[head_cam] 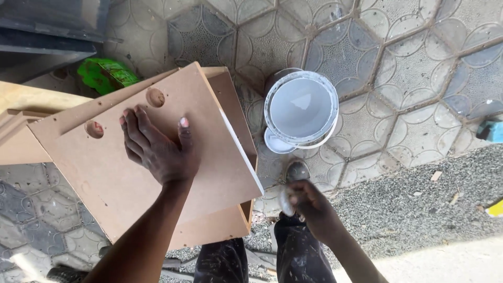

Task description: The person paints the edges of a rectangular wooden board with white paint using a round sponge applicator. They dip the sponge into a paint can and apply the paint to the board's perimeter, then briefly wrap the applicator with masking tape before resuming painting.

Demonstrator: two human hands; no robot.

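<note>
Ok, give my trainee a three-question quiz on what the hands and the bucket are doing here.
1. True or false: the left hand lies flat on the brown fibreboard panel.
2. What does the right hand hold? A) small whitish lump B) green bag C) hammer
3. Fill in: the round white plastic bucket stands on the patterned ____ floor.

Key: 1 true; 2 A; 3 tiled.

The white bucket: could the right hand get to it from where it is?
Probably yes. The right hand, holding a small whitish wad, sits just below the white bucket, with only bare patterned floor between them.
</note>
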